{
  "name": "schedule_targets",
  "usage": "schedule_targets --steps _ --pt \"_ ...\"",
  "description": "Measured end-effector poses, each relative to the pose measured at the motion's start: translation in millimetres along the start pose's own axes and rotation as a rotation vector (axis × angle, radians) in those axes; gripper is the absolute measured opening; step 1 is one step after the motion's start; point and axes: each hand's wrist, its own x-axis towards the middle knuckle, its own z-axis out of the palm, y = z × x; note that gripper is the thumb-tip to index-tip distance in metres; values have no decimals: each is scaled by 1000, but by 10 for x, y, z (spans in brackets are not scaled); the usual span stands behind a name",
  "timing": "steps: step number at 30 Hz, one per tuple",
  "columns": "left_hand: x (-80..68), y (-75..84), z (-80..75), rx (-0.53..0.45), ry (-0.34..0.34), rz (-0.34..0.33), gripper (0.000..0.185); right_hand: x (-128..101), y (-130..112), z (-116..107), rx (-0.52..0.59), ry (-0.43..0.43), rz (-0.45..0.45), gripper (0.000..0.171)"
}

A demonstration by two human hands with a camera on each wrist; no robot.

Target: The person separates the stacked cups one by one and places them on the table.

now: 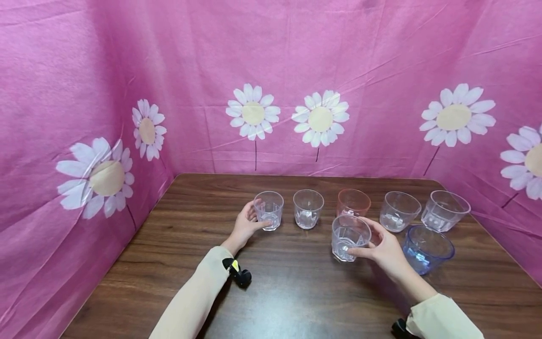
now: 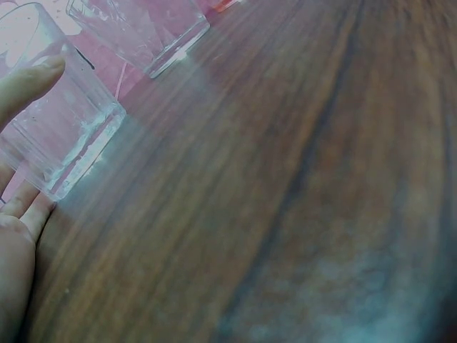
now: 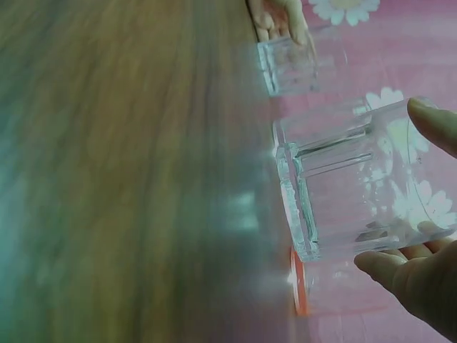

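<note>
My left hand point(image 1: 255, 219) curls round a small clear cup point(image 1: 268, 210) at the left end of a row on the wooden table point(image 1: 296, 296). In the left wrist view my thumb point(image 2: 27, 82) lies on that cup point(image 2: 64, 125), which stands on the wood. My right hand point(image 1: 369, 246) holds another clear faceted cup point(image 1: 349, 237) in front of the row, thumb on the near side, fingers behind. The right wrist view shows this cup point(image 3: 343, 193) between thumb point(image 3: 437, 125) and fingers point(image 3: 400, 270). I cannot tell whether it touches the table.
The row also holds a clear cup point(image 1: 308, 208), an orange cup point(image 1: 353, 202) and two wider clear cups point(image 1: 399, 211) point(image 1: 444, 210). A blue cup point(image 1: 427, 248) stands just right of my right hand. Pink daisy-print cloth point(image 1: 271, 70) walls in the table at the back and both sides.
</note>
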Motion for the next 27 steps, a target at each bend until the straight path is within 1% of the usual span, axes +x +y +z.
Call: schedule_targets --steps 3,9,17,27 --pt "-5 9 -2 1 3 2 74 -18 21 -57 -18 21 13 84" --pt "-3 6 6 0 -2 -15 75 -67 69 -134 -31 39 48 85" --pt "-6 5 15 17 2 -17 75 -103 115 -194 35 25 62 84" --pt "1 7 -10 4 -3 -3 75 -72 81 -205 -67 -19 97 86"
